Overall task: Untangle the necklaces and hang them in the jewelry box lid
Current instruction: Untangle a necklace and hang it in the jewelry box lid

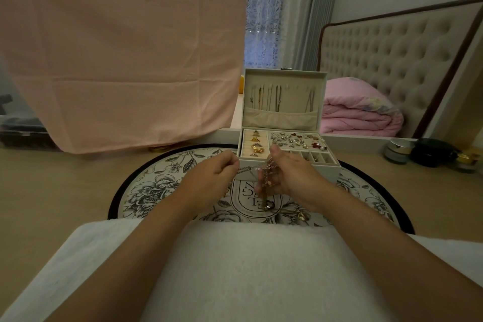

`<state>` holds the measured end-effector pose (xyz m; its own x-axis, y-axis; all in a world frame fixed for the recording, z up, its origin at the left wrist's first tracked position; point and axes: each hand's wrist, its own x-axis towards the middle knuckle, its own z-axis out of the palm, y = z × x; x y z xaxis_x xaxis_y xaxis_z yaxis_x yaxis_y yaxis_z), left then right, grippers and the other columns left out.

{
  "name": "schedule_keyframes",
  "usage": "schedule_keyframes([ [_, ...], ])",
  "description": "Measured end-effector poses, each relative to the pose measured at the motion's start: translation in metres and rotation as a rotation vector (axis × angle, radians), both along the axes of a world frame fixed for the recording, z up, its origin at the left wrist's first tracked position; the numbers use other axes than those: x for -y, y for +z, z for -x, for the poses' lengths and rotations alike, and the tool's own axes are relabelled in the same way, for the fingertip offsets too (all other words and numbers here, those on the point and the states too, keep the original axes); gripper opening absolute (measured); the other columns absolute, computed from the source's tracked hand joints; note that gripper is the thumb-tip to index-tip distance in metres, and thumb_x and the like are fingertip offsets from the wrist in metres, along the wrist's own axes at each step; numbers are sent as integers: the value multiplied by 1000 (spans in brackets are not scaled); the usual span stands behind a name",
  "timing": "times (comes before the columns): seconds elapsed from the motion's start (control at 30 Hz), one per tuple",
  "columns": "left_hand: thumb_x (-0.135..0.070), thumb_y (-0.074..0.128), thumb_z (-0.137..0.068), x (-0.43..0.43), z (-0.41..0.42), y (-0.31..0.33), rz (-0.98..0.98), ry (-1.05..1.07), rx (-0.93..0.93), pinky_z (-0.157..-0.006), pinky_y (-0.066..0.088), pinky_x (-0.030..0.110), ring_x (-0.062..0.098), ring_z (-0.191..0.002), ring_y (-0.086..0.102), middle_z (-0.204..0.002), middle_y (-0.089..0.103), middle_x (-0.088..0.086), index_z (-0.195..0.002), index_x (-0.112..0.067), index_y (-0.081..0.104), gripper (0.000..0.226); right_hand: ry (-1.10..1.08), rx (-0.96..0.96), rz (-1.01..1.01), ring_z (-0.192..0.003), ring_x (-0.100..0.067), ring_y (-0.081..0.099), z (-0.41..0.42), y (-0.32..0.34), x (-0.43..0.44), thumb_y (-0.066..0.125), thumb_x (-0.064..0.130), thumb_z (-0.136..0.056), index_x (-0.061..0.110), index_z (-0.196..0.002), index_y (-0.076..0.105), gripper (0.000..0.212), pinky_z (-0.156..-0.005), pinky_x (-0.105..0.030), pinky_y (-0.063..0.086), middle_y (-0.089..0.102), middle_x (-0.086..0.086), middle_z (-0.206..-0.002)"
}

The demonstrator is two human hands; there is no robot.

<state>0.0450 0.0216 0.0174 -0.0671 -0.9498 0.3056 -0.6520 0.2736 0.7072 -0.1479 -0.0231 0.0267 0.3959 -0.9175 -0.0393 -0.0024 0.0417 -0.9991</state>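
Gold & silver necklaces (266, 168) tangled, dangling frm right hand (291, 178).

We see the tangle (265, 172) of thin silver and gold chains held up just in front of the box (313, 172). The left hand (211, 175) pinches one strand drawn out sideways, and the right hand (292, 175) grips the knotted bunch, from which a gold strand hangs down. The box is pale and open, its lid (285, 78) upright — several hung chains (278, 98) dangle inside it, ends tucked in a pocket.
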Motion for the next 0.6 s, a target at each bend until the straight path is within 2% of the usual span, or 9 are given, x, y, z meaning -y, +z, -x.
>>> schedule_keyframes([
  [0.1,-40,58,-94,2,-4,2,25,10,64,-71,50,36,16,-68,58,-71,62,-4,-88,-35,57,8,2,-129,79,-61,-24,65,2,0,-3,39,48,-104,12,-108,55,39,-52,-33,53,67,-9,-77],
  [0.17,-41,60,-93,4,-6,2,27,0,91,-76,57,42,17,-74,63,-77,67,-4,-94,-40,63,3,-6,-208,148,-58,-16,63,2,0,-3,38,47,-105,13,-108,58,40,-47,-26,45,68,-3,-73],
  [0.23,-40,60,-95,5,-8,1,7,-41,57,-80,57,45,18,-80,66,-82,71,-5,-96,-43,68,9,-29,-220,181,-69,-19,66,2,-1,-1,41,46,-104,16,-111,62,37,-55,-30,49,72,-1,-75],
  [0.27,-37,60,-95,5,-8,0,-7,-60,14,-79,57,44,19,-79,66,-82,72,-5,-94,-44,71,13,-39,-193,176,-77,-24,69,3,-2,1,45,45,-104,15,-113,63,36,-65,-36,54,75,-3,-80],
  [0.33,-30,61,-97,4,-7,-1,-30,-56,-97,-66,54,32,13,-65,62,-72,70,-6,-90,-43,75,20,-60,-95,156,-93,-29,73,4,-2,4,53,39,-101,3,-114,62,39,-86,-41,58,77,-10,-94],
  [0.37,-26,61,-97,4,-5,-3,-35,-41,-153,-61,50,25,9,-61,60,-70,70,-7,-91,-41,75,21,-68,-41,144,-95,-29,74,4,-1,4,57,35,-100,-1,-111,62,38,-87,-39,59,77,-13,-96],
  [0.43,-19,60,-98,5,0,-6,-43,-21,-238,-54,45,19,9,-58,60,-74,72,-6,-97,-32,75,20,-98,58,111,-85,-29,75,3,0,4,62,28,-96,4,-98,64,24,-75,-35,60,76,-12,-86],
  [0.5,-18,57,-100,6,4,-7,-41,-14,-255,-50,43,18,11,-54,57,-75,72,-5,-99,-30,74,20,-142,118,78,-66,-21,69,3,1,6,64,23,-95,8,-92,63,15,-67,-34,60,68,-6,-70],
  [0.6,-26,54,-101,9,1,-9,3,33,-105,-49,39,20,4,-47,47,-67,68,-9,-96,-38,71,22,-114,158,22,-49,-12,49,5,0,9,61,22,-98,8,-102,61,15,-62,-36,59,50,2,-57],
])
